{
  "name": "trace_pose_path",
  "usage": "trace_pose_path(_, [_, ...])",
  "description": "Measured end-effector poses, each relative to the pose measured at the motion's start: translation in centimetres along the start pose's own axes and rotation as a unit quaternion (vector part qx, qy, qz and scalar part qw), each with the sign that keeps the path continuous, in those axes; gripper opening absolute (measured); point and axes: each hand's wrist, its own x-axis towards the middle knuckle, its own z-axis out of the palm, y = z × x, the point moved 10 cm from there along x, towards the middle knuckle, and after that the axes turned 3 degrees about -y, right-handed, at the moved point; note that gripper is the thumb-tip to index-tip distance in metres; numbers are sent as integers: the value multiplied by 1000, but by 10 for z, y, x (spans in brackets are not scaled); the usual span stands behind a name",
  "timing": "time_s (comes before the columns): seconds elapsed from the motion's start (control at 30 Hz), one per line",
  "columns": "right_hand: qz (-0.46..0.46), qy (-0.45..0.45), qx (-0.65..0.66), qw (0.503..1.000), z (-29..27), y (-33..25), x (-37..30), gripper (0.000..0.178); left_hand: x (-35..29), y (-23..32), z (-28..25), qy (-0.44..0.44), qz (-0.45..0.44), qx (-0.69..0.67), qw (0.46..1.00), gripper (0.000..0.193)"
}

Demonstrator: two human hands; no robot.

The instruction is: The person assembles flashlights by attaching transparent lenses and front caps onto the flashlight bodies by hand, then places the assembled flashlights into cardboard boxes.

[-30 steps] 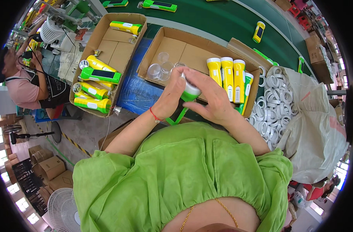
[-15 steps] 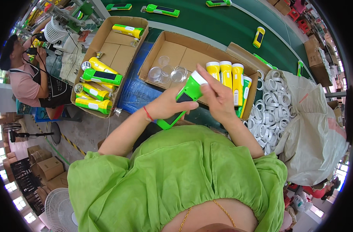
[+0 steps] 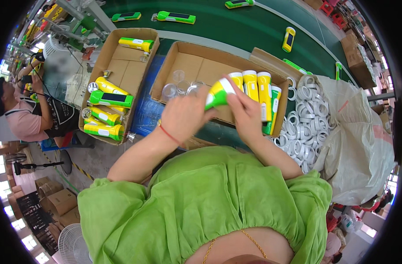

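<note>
1. In the head view, the yellow-and-green flashlight [image 3: 217, 94] is sitting between the two hands, over the near edge of the middle cardboard tray [image 3: 201, 62].
2. Its long axis is slanting from 7 to 1 o'clock — the white rim [image 3: 228, 85] is pointing toward 1, while the tail end is disappearing behind the left hand.
3. The left hand [image 3: 183, 113] is wrapping its fingers around the body from 8 o'clock.
4. The right hand [image 3: 248, 113] is coming in from 4 o'clock, its thumb and forefinger pinching the white rim; how firmly, I cannot tell.
5. At 3 o'clock, a row of flashlights [image 3: 264, 94] is lying in the tray, heads facing 12.
6. Clear discs [image 3: 169, 91] are resting at 9 o'clock, near the left hand.
7. White rings [image 3: 307, 115] are heaping up between 3 and 4 o'clock — well apart from the right hand.
</note>
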Motion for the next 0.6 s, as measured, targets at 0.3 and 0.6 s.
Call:
trace_pose_path(0.3, [-180,-208,5,961,14,-48,11,50,-6,2,22,-214,-86,-533,814,45])
trace_pose_path(0.6, [-39,-89,244,965,4,-9,35,39,19,-17,-5,-48,-60,-286,955,49])
